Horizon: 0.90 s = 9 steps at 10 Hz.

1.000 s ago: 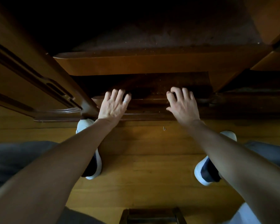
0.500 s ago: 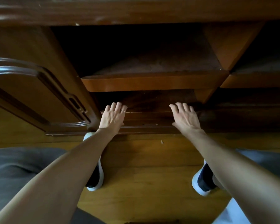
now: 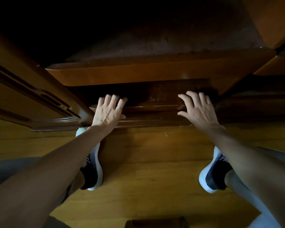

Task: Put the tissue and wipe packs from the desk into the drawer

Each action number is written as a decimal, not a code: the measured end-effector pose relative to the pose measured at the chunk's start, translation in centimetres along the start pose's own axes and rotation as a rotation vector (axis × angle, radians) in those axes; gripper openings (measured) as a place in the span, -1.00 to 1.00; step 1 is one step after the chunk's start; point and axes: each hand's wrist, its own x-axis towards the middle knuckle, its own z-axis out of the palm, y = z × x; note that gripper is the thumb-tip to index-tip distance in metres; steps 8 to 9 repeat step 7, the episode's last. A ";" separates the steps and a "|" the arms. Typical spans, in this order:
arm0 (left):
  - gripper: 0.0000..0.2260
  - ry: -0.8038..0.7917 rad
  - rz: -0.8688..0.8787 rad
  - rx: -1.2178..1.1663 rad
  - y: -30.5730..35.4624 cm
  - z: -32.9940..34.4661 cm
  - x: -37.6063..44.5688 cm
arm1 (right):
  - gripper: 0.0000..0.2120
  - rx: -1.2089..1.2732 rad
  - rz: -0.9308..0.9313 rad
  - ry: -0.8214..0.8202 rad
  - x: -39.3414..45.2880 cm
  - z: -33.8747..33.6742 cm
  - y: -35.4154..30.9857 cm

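I look down at a low dark wooden drawer (image 3: pixel 152 115) at the foot of the desk unit. My left hand (image 3: pixel 108 111) rests on the left part of its front, its fingers reaching over the top edge. On the right part lies my right hand (image 3: pixel 198 109), fingers spread and slightly bent. Neither hand holds anything. A dark strip (image 3: pixel 155 94) shows behind the front edge, too dim for me to tell what it is. No tissue or wipe pack is in view.
An open cabinet door (image 3: pixel 31 96) angles out at the left, close to my left arm. A wooden shelf (image 3: pixel 138 74) juts out above the drawer. My shoes (image 3: pixel 92 170) (image 3: pixel 215 175) stand on the wooden floor (image 3: pixel 146 186). A dark object (image 3: pixel 155 223) lies at the bottom edge.
My view tipped up and then back down. Both hands stayed on the drawer front. The right hand's fingers are now spread wider and bent more.
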 end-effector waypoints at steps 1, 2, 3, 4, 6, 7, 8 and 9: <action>-0.33 0.032 0.013 0.030 0.3 0.3 -0.6 | -0.25 -0.037 -0.013 0.021 -0.3 0.5 -0.2; -0.32 -0.066 -0.077 0.060 1.2 -1.1 -0.1 | -0.23 -0.005 0.033 -0.073 0.3 -1.2 -0.9; -0.26 -0.163 -0.127 0.108 2.5 -3.9 0.8 | -0.19 0.035 0.120 -0.125 0.9 -4.1 -2.2; -0.25 -0.201 -0.064 0.008 3.4 -7.3 0.4 | -0.19 0.125 0.065 -0.139 0.5 -7.3 -2.8; -0.31 -0.421 -0.086 -0.303 2.0 -16.9 -0.3 | -0.34 0.343 0.054 -0.278 -1.9 -15.3 -2.4; -0.35 -0.377 -0.095 -0.389 1.1 -21.0 -1.6 | -0.37 0.445 0.088 -0.316 -3.6 -19.0 -2.3; -0.35 -0.377 -0.095 -0.389 1.1 -21.0 -1.6 | -0.37 0.445 0.088 -0.316 -3.6 -19.0 -2.3; -0.35 -0.377 -0.095 -0.389 1.1 -21.0 -1.6 | -0.37 0.445 0.088 -0.316 -3.6 -19.0 -2.3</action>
